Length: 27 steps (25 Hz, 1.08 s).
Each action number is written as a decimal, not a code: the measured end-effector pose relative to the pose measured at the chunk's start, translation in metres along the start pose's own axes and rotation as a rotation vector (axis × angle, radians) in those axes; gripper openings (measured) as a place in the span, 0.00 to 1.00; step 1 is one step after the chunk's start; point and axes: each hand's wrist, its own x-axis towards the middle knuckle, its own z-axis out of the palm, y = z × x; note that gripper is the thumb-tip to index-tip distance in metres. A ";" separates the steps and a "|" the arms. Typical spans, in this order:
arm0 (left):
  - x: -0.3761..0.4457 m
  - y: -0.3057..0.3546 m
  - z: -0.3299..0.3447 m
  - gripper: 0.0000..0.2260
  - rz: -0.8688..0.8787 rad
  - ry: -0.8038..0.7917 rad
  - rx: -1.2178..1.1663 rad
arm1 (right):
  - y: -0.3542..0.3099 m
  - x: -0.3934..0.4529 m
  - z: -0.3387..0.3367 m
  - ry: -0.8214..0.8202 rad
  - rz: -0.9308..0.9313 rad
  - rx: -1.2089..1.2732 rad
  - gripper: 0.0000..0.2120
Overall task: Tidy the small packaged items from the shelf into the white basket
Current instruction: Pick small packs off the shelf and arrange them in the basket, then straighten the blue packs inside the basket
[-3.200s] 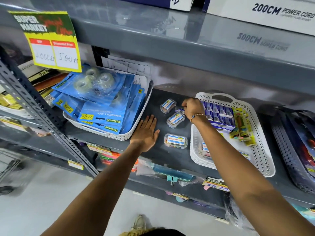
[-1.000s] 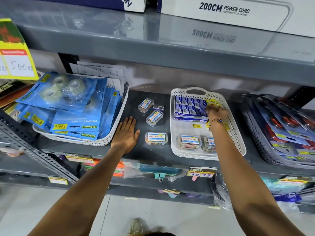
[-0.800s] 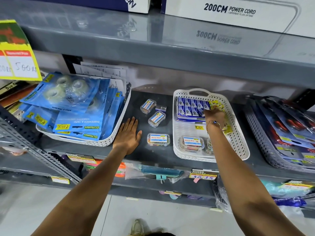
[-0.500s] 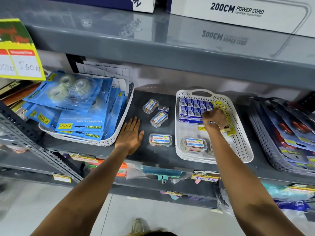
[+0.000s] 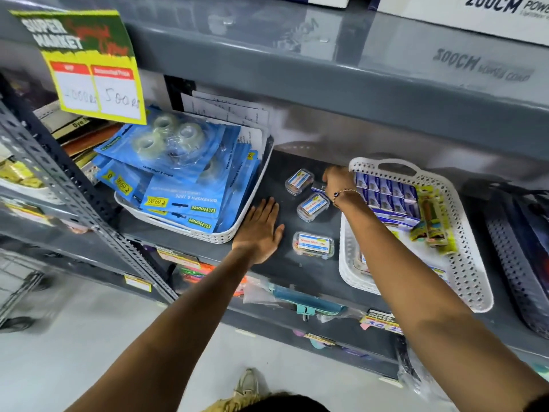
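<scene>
The white basket point(image 5: 472, 281) sits on the right of the grey shelf point(image 5: 285, 272), holding blue packs point(image 5: 386, 191), yellow packs point(image 5: 433, 224) and clear boxes partly hidden under my forearm. Three clear labelled boxes lie loose on the shelf left of it: a far one point(image 5: 299, 182), a middle one point(image 5: 313, 206) and a near one point(image 5: 313, 245). My right hand point(image 5: 338, 179) is outside the basket at its far left corner, fingers curled down over a small blue packet point(image 5: 318, 188); the grip itself is hidden. My left hand point(image 5: 261, 230) lies flat and open on the shelf.
A second white basket point(image 5: 190, 230) full of blue tape packs point(image 5: 178, 173) stands to the left, touching my left hand's side. A dark basket point(image 5: 517, 263) is at the far right. The upper shelf point(image 5: 326, 63) overhangs closely. A perforated upright point(image 5: 59, 179) crosses the left.
My right hand has left the yellow packs inside the white basket and moved left and out to the small blue packet on the shelf. My left hand has stayed flat in place.
</scene>
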 end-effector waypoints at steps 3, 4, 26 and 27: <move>0.002 0.001 0.000 0.28 -0.001 -0.011 0.010 | -0.001 0.009 0.010 -0.081 -0.032 -0.096 0.13; 0.002 0.000 0.001 0.28 -0.005 -0.017 0.015 | -0.002 0.011 0.010 -0.099 -0.033 -0.108 0.14; 0.005 0.004 0.009 0.27 -0.024 0.012 0.062 | 0.110 -0.117 -0.053 -0.012 0.465 1.470 0.13; 0.005 0.004 0.008 0.27 -0.022 0.005 0.068 | 0.117 -0.125 -0.051 -0.022 0.483 1.489 0.12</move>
